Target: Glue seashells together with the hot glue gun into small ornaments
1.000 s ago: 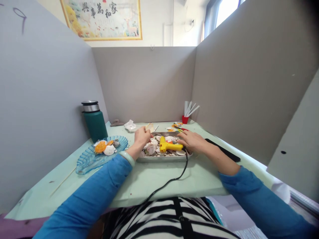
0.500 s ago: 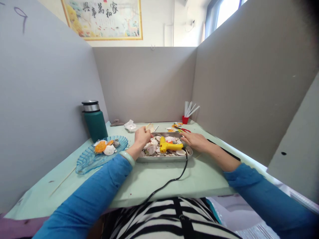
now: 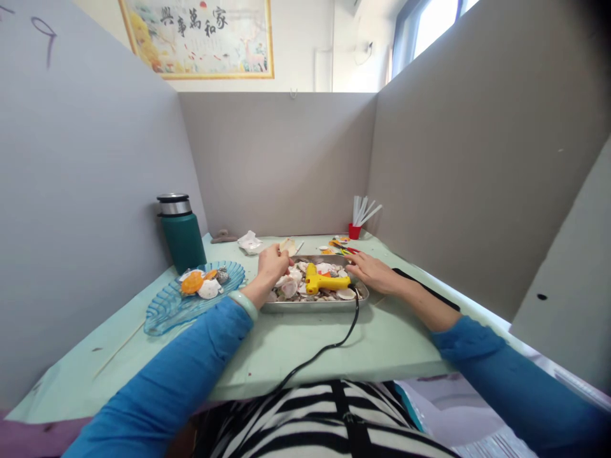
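Note:
A metal tray (image 3: 315,306) full of seashells (image 3: 289,286) sits in front of me. On the shells lies a yellow glue gun (image 3: 327,282), its black cord running toward me over the table edge. My left hand (image 3: 273,266) is at the tray's left back corner, fingers curled together; what they grip, if anything, is hidden. Just behind it is a pale shell (image 3: 288,246). My right hand (image 3: 373,272) is at the tray's right side, fingers stretched out over its rim near the glue gun's handle end, not around it.
To the left are a blue shell-shaped dish (image 3: 162,312) holding shells, a thin stick (image 3: 119,348) and a green bottle (image 3: 182,238). Crumpled tissue (image 3: 249,242), pliers (image 3: 347,249) and a red cup (image 3: 354,231) of white sticks stand behind. Grey partitions (image 3: 281,165) enclose the table.
Both hands stay almost where they were at the tray. The whole view has shifted very slightly; the tray and glue gun have not visibly moved on the table.

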### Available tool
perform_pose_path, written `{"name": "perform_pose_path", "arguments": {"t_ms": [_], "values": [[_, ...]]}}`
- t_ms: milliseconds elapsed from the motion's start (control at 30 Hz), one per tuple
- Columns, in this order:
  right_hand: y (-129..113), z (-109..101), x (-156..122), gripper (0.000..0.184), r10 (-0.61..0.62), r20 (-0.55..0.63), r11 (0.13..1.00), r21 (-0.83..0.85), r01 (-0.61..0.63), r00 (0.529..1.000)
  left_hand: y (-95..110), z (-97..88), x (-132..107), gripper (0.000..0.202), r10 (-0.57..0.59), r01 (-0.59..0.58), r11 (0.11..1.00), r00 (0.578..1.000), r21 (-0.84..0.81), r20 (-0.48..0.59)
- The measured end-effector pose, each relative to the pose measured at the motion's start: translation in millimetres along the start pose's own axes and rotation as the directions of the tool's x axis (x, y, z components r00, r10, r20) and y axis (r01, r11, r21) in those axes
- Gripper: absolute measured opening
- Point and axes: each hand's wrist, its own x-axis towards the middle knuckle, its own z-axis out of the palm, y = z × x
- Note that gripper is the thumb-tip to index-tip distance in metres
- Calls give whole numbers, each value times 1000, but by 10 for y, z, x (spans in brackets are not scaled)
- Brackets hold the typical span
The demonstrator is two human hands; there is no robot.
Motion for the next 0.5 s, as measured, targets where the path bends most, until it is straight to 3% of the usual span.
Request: {"name": "perform_pose_path", "arguments": {"t_ms": [133, 300, 500], "values": [[35, 4, -38, 56, 17, 52, 1000, 2, -17, 999, 24, -13, -11, 18, 2, -2, 1000, 1000, 0, 13], [93, -11, -173, 53, -68, 109, 997, 47, 63, 992, 24, -17, -8, 18, 3, -3, 1000, 1000, -6, 16], [68, 28, 23, 52, -22, 67, 999, -39, 25, 997, 15, -7, -8, 18, 8, -8, 1000, 1000, -10, 10]]}}
